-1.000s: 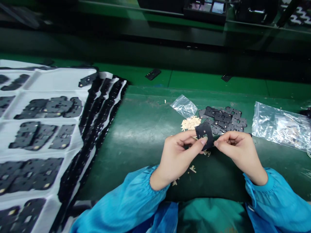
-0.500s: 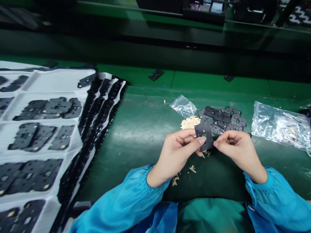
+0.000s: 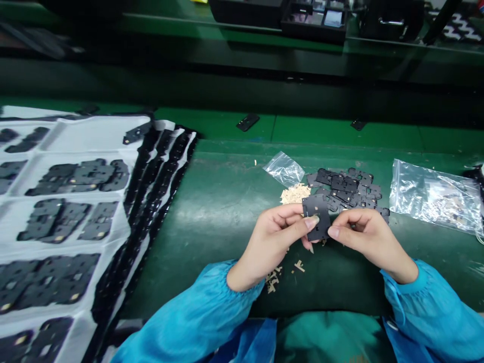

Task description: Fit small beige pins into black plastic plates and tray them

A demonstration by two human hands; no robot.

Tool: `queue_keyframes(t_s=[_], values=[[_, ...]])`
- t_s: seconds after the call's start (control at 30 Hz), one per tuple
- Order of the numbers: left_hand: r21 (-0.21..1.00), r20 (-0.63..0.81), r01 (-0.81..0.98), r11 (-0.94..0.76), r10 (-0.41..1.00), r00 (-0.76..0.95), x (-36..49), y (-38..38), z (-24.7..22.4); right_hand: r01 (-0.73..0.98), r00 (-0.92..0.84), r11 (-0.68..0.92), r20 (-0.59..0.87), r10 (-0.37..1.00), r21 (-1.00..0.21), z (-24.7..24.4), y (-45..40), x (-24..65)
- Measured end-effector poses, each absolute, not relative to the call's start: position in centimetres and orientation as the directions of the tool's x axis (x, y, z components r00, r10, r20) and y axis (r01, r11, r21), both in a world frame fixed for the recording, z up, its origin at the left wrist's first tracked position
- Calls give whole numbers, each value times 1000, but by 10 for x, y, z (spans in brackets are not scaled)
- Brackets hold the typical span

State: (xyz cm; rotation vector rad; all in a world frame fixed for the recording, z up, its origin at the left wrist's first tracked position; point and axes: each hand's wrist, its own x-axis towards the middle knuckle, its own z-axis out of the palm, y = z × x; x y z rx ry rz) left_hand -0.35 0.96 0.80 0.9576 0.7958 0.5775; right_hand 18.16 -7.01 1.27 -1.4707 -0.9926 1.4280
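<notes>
A flat black plastic plate [image 3: 316, 206] with small cut-outs is held up over the green table. My left hand [image 3: 278, 232] pinches it, thumb across its face and fingers behind. My right hand [image 3: 361, 234] is closed in a pinch at the plate's lower right edge; whether the fingertips grip the plate or a tiny piece there is hidden. Just beyond the hands lies a heap of similar black plates [image 3: 346, 186]. A pile of small beige pieces [image 3: 295, 193] sits left of that heap. Loose beige scraps [image 3: 272, 280] lie nearer to me, by my left wrist.
A small clear zip bag [image 3: 284, 169] lies behind the beige pile. At right is a larger clear bag [image 3: 434, 196] with small pieces inside. Stacked white-lined trays [image 3: 81, 136] holding black plates fill the left side. Two black plates, one a dark plate [image 3: 248, 122], lie toward the back.
The black plate has turned a little in my left hand, and its face shows more squarely. My right fingertips have shifted slightly left and down along its edge. The view has tilted slightly.
</notes>
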Motion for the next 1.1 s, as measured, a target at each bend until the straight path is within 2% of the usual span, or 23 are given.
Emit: queue_keyframes(t_s=[0.13,0.23,0.27,0.33,0.43,0.5,0.63,0.87,0.97,1.1], values=[[763,-396,-101,639,585,708,-2,13,12,-89,-100,-341,-332,938,-936,11,-67,186],[659,-446,-103,745,498,744,-1,15,8,-21,-99,-280,-276,956,-960,6,-66,182],[629,-464,-114,769,490,738,0,15,6,57,-48,-212,-215,975,-976,5,-67,180],[580,-488,-161,798,499,716,1,14,1,303,77,-6,18,997,-953,2,-71,175],[513,-502,-252,820,525,687,4,8,-3,669,88,252,411,907,-699,-2,-76,171],[462,-520,-292,837,523,675,6,3,-4,782,18,313,521,853,-539,-4,-78,171],[391,-559,-328,860,505,657,8,-6,-3,850,-59,337,563,824,-405,-6,-78,176],[440,-543,-336,833,545,638,9,-16,-6,847,-109,373,562,820,-379,-8,-77,174],[458,-533,-328,826,551,642,8,-18,-6,810,-81,372,541,837,-453,-7,-77,169],[505,-520,-302,809,564,642,3,-19,-7,659,-15,296,381,925,-692,2,-74,165]])
